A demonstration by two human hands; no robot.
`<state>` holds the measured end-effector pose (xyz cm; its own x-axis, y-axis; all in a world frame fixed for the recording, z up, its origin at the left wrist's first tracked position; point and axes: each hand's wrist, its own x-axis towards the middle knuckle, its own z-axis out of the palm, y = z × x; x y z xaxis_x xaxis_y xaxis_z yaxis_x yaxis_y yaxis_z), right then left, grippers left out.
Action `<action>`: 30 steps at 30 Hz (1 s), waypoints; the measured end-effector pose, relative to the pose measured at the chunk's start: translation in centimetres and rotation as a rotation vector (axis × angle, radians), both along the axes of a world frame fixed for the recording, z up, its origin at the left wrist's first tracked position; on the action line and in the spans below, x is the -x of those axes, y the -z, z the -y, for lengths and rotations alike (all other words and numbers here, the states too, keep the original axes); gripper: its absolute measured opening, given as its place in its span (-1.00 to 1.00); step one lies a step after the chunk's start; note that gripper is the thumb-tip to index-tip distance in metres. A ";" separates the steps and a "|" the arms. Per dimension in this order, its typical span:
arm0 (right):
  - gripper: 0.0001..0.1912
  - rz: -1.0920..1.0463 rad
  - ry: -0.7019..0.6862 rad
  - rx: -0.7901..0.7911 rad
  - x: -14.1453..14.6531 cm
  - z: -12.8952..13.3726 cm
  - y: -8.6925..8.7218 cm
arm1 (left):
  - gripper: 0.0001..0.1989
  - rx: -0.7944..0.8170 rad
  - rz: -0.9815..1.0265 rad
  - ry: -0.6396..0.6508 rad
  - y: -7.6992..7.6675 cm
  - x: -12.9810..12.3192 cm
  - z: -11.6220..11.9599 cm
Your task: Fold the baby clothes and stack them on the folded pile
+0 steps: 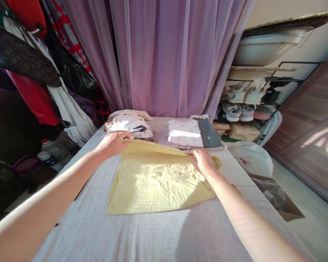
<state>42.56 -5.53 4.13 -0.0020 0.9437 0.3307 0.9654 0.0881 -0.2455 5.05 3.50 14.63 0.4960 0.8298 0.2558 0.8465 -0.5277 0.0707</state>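
A yellow garment (pixel 155 178), wrinkled across its middle, is spread over the pale sheet in front of me. My left hand (pixel 116 142) pinches its far left corner. At the far edge, towards the right, my right hand (pixel 202 160) has its fingers closed on the same cloth. The far edge between both hands is raised a little, and the near part lies flat. Part of the garment's right side is hidden behind my right hand and forearm.
Beyond the garment sit a pile of clothes (pixel 131 123) and a folded white printed garment (pixel 184 133) beside a grey one (pixel 210 133). A purple curtain (pixel 164 54) hangs behind. Shoes (pixel 236 111) fill a rack at right; bags and clothes (pixel 38 94) hang at left.
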 end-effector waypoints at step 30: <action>-0.57 -0.040 -0.104 0.191 8.7 2.1 -2.0 | -0.52 0.390 -0.158 -0.182 7.1 -2.7 8.3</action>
<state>33.88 -7.59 6.11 -0.0932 0.9847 0.1474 0.9427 0.1349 -0.3052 7.75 -4.84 7.54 0.3407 0.9264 -0.1605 0.9395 -0.3287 0.0969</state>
